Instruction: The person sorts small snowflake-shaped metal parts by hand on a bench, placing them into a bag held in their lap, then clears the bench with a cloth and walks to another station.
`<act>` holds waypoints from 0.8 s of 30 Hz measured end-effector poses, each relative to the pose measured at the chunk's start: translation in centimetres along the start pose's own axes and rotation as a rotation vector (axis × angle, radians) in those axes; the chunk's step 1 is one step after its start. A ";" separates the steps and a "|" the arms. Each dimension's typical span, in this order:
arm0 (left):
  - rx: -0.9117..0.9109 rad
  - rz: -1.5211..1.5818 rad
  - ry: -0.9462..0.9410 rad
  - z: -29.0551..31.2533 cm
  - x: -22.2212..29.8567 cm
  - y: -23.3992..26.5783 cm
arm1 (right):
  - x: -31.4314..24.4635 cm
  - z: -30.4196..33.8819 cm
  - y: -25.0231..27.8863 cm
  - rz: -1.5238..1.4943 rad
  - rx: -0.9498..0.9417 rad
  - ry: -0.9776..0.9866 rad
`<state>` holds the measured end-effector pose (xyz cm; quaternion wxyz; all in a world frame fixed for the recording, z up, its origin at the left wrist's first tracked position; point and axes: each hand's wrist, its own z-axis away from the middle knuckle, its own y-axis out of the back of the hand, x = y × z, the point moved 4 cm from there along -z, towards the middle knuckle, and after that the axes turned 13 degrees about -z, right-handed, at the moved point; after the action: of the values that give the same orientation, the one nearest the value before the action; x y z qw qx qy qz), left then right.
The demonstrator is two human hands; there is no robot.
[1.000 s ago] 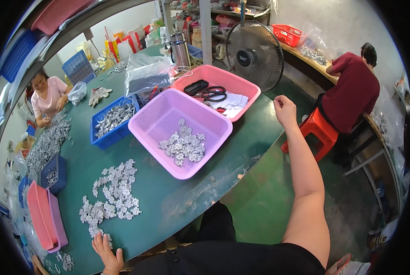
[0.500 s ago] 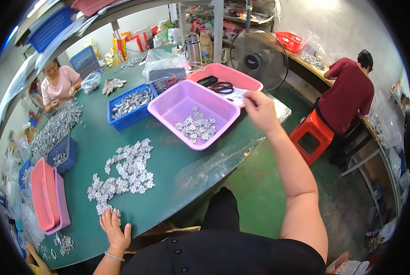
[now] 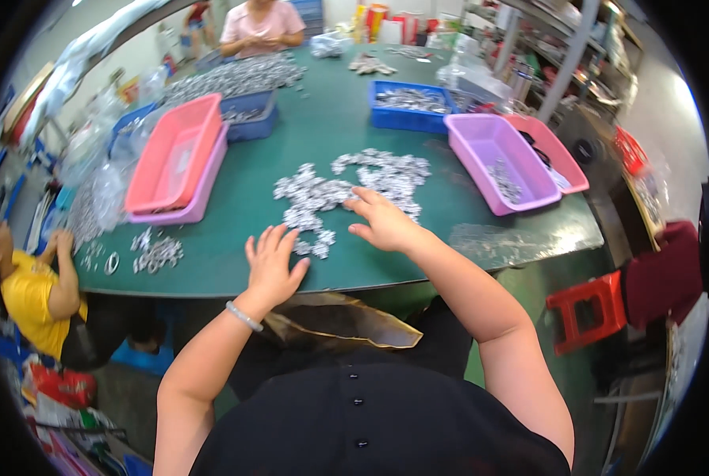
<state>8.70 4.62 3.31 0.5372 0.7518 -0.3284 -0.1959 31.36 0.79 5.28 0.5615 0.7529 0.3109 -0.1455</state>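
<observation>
A loose pile of small grey metal pieces [image 3: 386, 178], knobbly in outline, is spread over the green table [image 3: 323, 131] in front of me. At the pile's near left edge, my left hand [image 3: 274, 266] rests with its fingers spread and nothing in it. My right hand [image 3: 386, 224] reaches onto the pile's near middle, fingers stretched out and apart, fingertips at the pieces. No piece shows in its grasp. Right of the pile, a purple basket [image 3: 475, 141] with more of these pieces in it leans over a pink basket [image 3: 565, 163].
A blue bin [image 3: 398, 121] of metal parts stands behind the pile. Stacked pink and purple baskets [image 3: 144, 182] sit to the left, near a small heap of parts [image 3: 160, 255]. An open bag [image 3: 346, 321] hangs below the table edge. Co-workers sit around; a red stool [image 3: 588, 309] is at right.
My right hand has come from beside the purple basket to the pile. My view has turned left. The left hand remains near the pile's close edge, fingers spread.
</observation>
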 end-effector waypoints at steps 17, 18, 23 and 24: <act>-0.013 0.105 -0.122 2.3 -2.0 -0.4 | -0.3 -6.5 -6.2 0.109 -0.163 -0.037; 0.019 0.113 -0.120 2.1 -1.9 -0.4 | 0.4 -7.2 -6.3 0.162 -0.211 -0.101; 0.087 0.150 -0.082 2.5 -2.8 -0.6 | -0.9 -8.6 -8.6 0.131 -0.274 0.007; 0.087 0.145 -0.077 2.5 -2.7 -0.8 | -1.0 -8.7 -8.8 0.109 -0.301 0.035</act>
<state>5.35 4.98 1.49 0.5037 0.7405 -0.4108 -0.1707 23.93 10.20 2.10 0.6694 0.6785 0.2978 -0.0533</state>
